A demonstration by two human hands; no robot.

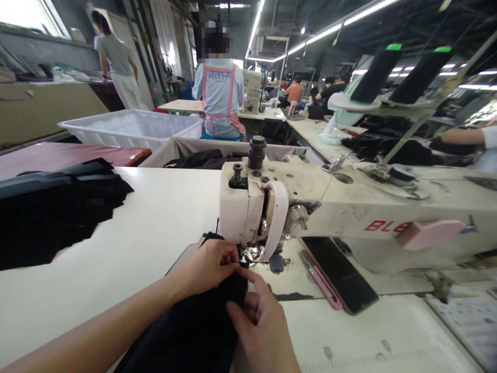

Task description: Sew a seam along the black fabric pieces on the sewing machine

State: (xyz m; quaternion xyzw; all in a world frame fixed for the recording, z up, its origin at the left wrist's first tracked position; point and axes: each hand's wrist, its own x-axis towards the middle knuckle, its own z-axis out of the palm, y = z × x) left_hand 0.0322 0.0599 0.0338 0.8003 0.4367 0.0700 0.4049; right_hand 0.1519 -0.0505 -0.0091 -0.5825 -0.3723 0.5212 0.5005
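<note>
Black fabric [194,326] lies across the machine bed and runs toward me, its far end beside the needle area of a cream sewing machine [248,207]. My left hand [209,264] rests on the fabric just left of the presser foot, its fingers pinched on the edge. Close by on the right, my right hand [260,316] has thumb and curled fingers on the same fabric, with the index finger reaching to the left fingertips. The needle tip is hidden behind the machine head and my fingers.
A stack of black cut pieces [58,207] lies at the left. Right of the needle sit a phone [337,274] and pink-handled thread snips [322,282]. Behind stand a cloth-lined bin [186,147] and a white plastic tub [132,127]. A person [221,93] sits ahead.
</note>
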